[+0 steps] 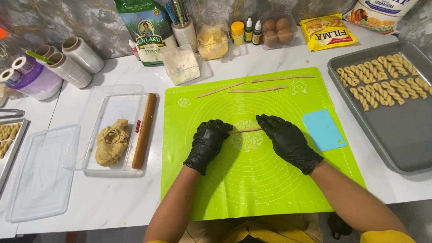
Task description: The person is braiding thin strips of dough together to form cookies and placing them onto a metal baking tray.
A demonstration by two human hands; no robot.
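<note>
Head view: thin pale-tan dough rope (246, 130) lies near the middle of the green mat (270, 189) on the desk (112, 198), roughly level, slightly uneven in thickness, with the left hand (208, 143) and right hand (288, 140), both in black gloves, pressing flat on its ends, fingers extended, not clenched around it. Both rope ends are hidden under the gloves, so its full length can't be read. Three more rolled strips (256, 89) lie at the mat's far edge; the tray (405, 139) of twisted pieces is cut off at the right.
</note>
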